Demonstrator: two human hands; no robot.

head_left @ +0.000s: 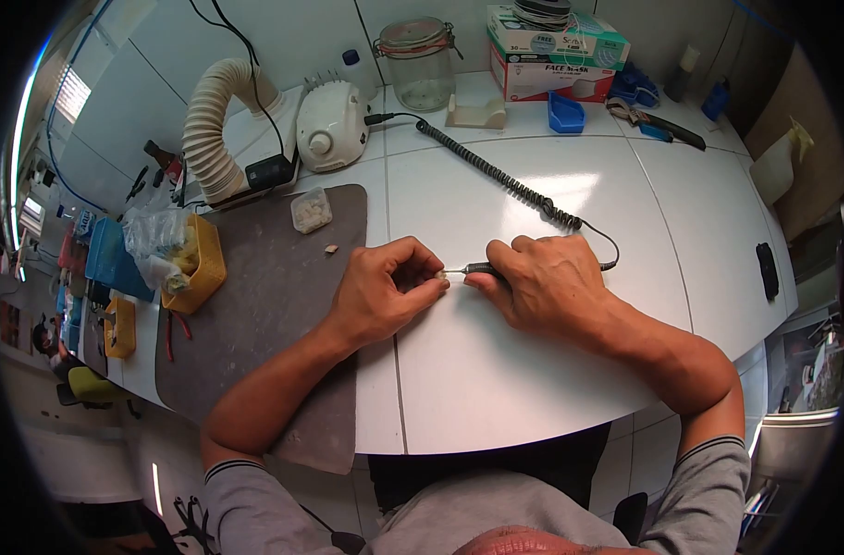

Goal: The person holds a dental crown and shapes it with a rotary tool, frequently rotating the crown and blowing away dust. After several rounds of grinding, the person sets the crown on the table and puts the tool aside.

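Note:
My right hand (553, 277) is closed around the dark grip of a rotary handpiece (480, 269), its thin metal bit pointing left. Facing it, my left hand (385, 289) pinches a tiny pale piece (443, 275) between thumb and fingertips. The bit's tip meets or nearly meets that piece; the contact is too small to tell. A black coiled cord (496, 168) runs from the handpiece to a white control unit (331, 129). Near my left hand, a small clear box (314, 228) of whitish bits and one loose pinkish chip (331, 248) lie on a grey mat (264, 305).
A ribbed extraction hose (203, 139) arches at the back left. Yellow bins (211, 264) and red-handled pliers (169, 335) are on the left. Along the wall stand a glass jar (422, 79), mask boxes (556, 79) and a blue tray (565, 116). A black object (767, 271) lies far right.

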